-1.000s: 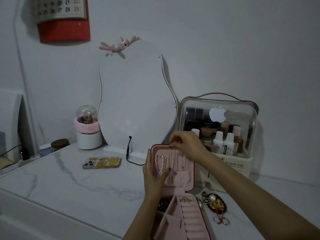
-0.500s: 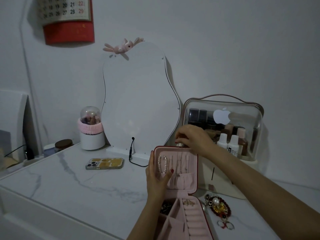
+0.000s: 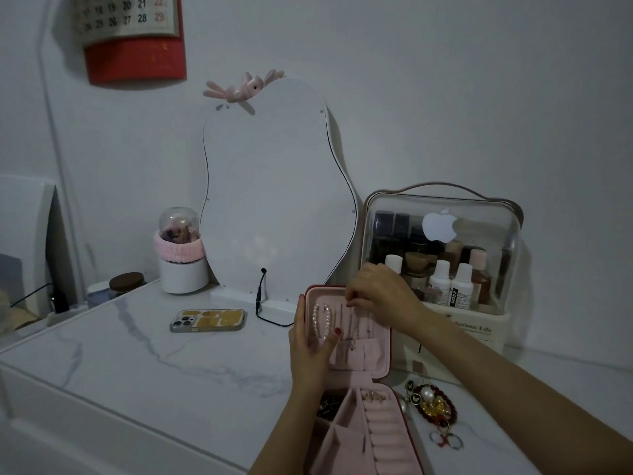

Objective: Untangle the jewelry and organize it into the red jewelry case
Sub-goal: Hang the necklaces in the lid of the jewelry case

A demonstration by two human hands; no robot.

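Note:
The red jewelry case (image 3: 380, 358) stands open on the marble table, its pink lid upright. A pearl bracelet (image 3: 322, 318) and thin chain necklaces (image 3: 354, 325) hang inside the lid. My left hand (image 3: 310, 351) grips the lid's left edge, thumb pressed on the lining. My right hand (image 3: 380, 293) pinches at the lid's top edge above the chains; what the fingertips hold is too small to tell. The base holds gold pieces (image 3: 375, 396) and dark jewelry (image 3: 329, 404). A pile of loose jewelry (image 3: 433, 406) with a pearl and dark red beads lies right of the case.
A wavy mirror (image 3: 274, 200) stands behind the case, its cable (image 3: 262, 303) trailing on the table. A clear cosmetics box (image 3: 442, 255) sits at the right, a phone (image 3: 207, 319) at the left, a white brush holder (image 3: 183, 262) farther back. Metal rings (image 3: 445, 440) lie near the table's front.
My right hand moved from above the lid's top edge down onto its upper inside by the chains. My left hand kept its hold on the lid.

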